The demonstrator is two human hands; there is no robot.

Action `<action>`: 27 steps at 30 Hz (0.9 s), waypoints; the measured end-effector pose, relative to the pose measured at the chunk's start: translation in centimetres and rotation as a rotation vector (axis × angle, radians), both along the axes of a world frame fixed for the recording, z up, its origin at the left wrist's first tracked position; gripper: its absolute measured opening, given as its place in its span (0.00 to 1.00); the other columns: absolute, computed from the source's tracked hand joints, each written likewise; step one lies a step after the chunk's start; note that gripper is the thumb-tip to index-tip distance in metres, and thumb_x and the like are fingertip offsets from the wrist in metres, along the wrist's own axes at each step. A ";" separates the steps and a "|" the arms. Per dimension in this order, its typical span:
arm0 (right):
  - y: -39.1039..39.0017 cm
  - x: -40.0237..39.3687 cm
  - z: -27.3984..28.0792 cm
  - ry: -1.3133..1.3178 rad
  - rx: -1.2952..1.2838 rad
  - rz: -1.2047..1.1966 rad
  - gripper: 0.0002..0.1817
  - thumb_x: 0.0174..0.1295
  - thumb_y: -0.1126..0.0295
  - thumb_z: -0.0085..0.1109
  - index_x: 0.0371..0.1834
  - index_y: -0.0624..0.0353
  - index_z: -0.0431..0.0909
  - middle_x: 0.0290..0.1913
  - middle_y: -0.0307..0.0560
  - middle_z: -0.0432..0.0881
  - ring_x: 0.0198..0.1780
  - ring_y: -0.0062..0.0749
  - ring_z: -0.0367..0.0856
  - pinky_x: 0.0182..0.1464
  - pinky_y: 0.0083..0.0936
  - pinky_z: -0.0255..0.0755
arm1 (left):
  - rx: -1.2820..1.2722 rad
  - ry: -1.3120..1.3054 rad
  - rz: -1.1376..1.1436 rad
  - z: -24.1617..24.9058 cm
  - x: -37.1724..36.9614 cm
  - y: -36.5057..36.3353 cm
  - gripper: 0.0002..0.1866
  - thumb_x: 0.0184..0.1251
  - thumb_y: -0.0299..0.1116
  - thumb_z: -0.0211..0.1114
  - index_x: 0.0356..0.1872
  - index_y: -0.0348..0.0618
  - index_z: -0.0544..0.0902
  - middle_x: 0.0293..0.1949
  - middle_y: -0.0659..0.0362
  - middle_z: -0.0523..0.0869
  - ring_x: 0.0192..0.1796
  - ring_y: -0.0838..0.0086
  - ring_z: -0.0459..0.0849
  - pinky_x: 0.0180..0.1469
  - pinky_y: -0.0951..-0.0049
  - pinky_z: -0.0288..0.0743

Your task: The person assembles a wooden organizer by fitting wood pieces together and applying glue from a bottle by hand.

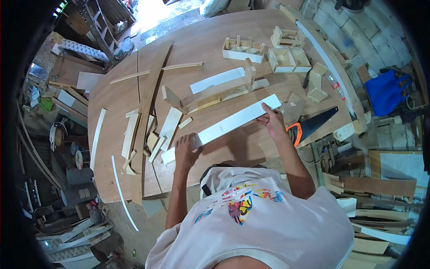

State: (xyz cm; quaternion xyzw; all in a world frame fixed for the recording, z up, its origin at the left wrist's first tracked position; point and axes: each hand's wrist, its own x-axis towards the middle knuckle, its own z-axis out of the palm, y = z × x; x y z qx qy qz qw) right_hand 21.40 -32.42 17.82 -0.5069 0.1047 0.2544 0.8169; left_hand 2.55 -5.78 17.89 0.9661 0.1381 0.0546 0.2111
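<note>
A long white board (233, 123) is held slantwise above the near part of the wooden table, its right end higher in view. My left hand (187, 150) grips it near its left end, fingers over the top face. At the right end my right hand (271, 118) holds it, thumb on the white face and fingers beneath. Just beyond the board stands a wooden frame (210, 102) with two upright end pieces and a white strip behind. Right of my right hand lies a handsaw (316, 125) with an orange handle.
Small wooden boxes (289, 60) and a divided tray (244, 48) stand at the back right. A long plank (152, 85) crosses the left side, with offcuts (171, 125) beside it. A plastic bottle (335, 85) lies near the right edge. A blue bag (386, 92) hangs beyond.
</note>
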 end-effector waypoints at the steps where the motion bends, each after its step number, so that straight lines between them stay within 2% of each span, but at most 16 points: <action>1: 0.0 0.3 -0.3 0.006 0.022 -0.003 0.16 0.57 0.62 0.61 0.41 0.64 0.75 0.34 0.52 0.82 0.33 0.37 0.84 0.34 0.31 0.82 | -0.031 -0.036 0.029 -0.5 -0.1 0.7 0.27 0.43 0.40 0.73 0.47 0.44 0.75 0.44 0.55 0.80 0.51 0.60 0.75 0.56 0.62 0.61; 3: 0.2 0.8 -0.9 0.008 0.048 -0.003 0.16 0.57 0.62 0.61 0.41 0.64 0.75 0.35 0.53 0.82 0.34 0.38 0.84 0.36 0.32 0.82 | 0.081 -0.053 0.058 -1.1 0.0 1.8 0.30 0.42 0.44 0.74 0.47 0.44 0.75 0.45 0.55 0.80 0.51 0.61 0.75 0.57 0.60 0.60; 6: 1.2 1.8 -2.2 0.043 0.115 0.014 0.16 0.57 0.62 0.61 0.42 0.64 0.75 0.37 0.54 0.82 0.36 0.41 0.84 0.39 0.34 0.82 | 0.119 -0.028 0.065 -1.4 0.6 3.4 0.33 0.41 0.50 0.72 0.49 0.43 0.75 0.46 0.55 0.80 0.53 0.62 0.75 0.60 0.57 0.57; 9: 2.0 3.3 -4.0 0.067 0.196 0.114 0.16 0.58 0.63 0.61 0.42 0.64 0.74 0.38 0.55 0.81 0.38 0.42 0.83 0.42 0.35 0.81 | 0.163 -0.073 0.047 -1.7 1.3 5.2 0.35 0.42 0.52 0.71 0.51 0.43 0.74 0.48 0.55 0.79 0.55 0.63 0.74 0.62 0.55 0.53; 12: 2.6 4.7 -5.3 0.067 0.190 0.127 0.16 0.57 0.65 0.60 0.43 0.65 0.73 0.39 0.55 0.81 0.40 0.41 0.83 0.45 0.35 0.80 | 0.157 -0.075 0.061 -2.1 2.4 7.0 0.34 0.43 0.49 0.71 0.52 0.43 0.73 0.50 0.56 0.78 0.58 0.63 0.72 0.64 0.53 0.49; 15: 3.4 5.7 -6.9 0.025 0.139 0.131 0.14 0.58 0.67 0.59 0.41 0.65 0.73 0.39 0.54 0.80 0.41 0.39 0.82 0.45 0.35 0.79 | 0.181 -0.110 0.062 -3.3 3.4 8.7 0.33 0.45 0.46 0.71 0.53 0.43 0.72 0.53 0.57 0.77 0.61 0.63 0.69 0.66 0.49 0.47; 19: 4.5 6.3 -6.7 0.005 0.082 0.114 0.15 0.57 0.68 0.59 0.42 0.68 0.71 0.38 0.52 0.78 0.39 0.41 0.82 0.45 0.35 0.80 | 0.236 -0.119 0.090 -4.9 4.5 10.2 0.32 0.48 0.43 0.70 0.55 0.45 0.71 0.55 0.58 0.75 0.66 0.63 0.64 0.67 0.46 0.43; 22: 5.2 7.4 -7.5 0.064 0.117 0.156 0.13 0.59 0.71 0.57 0.42 0.69 0.72 0.41 0.54 0.79 0.41 0.41 0.82 0.47 0.33 0.79 | 0.215 -0.073 0.133 -5.0 5.2 10.5 0.31 0.49 0.42 0.70 0.56 0.45 0.71 0.56 0.58 0.75 0.66 0.63 0.63 0.67 0.45 0.44; 25: 5.7 8.1 -8.1 0.073 0.132 0.158 0.14 0.57 0.71 0.59 0.41 0.70 0.70 0.40 0.51 0.76 0.39 0.41 0.81 0.44 0.33 0.81 | 0.200 -0.055 0.150 -5.0 5.5 10.6 0.31 0.49 0.41 0.70 0.56 0.45 0.71 0.56 0.58 0.75 0.66 0.63 0.63 0.67 0.45 0.44; 27: 5.9 8.3 -8.2 -0.024 0.103 0.144 0.14 0.57 0.72 0.59 0.42 0.70 0.71 0.40 0.51 0.76 0.39 0.40 0.82 0.44 0.32 0.81 | 0.196 -0.052 0.148 -5.3 5.7 10.8 0.31 0.49 0.40 0.70 0.56 0.45 0.71 0.56 0.58 0.74 0.66 0.63 0.63 0.67 0.45 0.45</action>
